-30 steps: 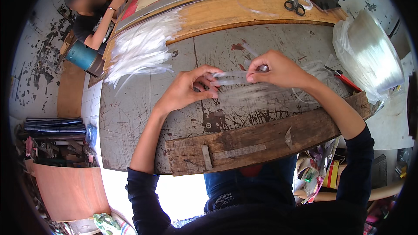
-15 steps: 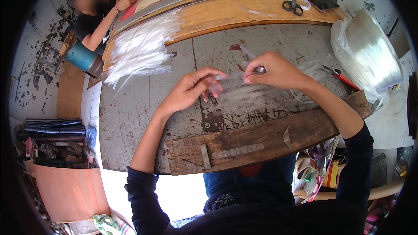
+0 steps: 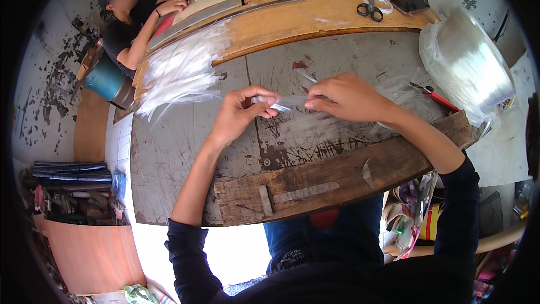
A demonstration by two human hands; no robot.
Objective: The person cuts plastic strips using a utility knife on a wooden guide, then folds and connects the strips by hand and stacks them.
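Note:
My left hand [image 3: 239, 115] and my right hand [image 3: 349, 98] hold a thin clear plastic strip [image 3: 287, 102] between them, a little above the worn grey worktable [image 3: 180, 146]. The left fingers pinch its left end; the right hand closes over its right end. More clear strips [image 3: 332, 126] lie blurred on the table under my hands. A fanned heap of white, clear strips [image 3: 180, 73] rests at the table's far left.
A rough wooden plank [image 3: 337, 177] lies along the near edge. A big bag of clear film [image 3: 469, 65] sits at right beside a red-handled tool [image 3: 436, 97]. Scissors [image 3: 368, 7] and a phone [image 3: 410, 3] lie on the far wooden board. Another person [image 3: 135, 17] works at far left.
My hands have drawn slightly left and closer together along the strip. The person at far left has shifted their arms.

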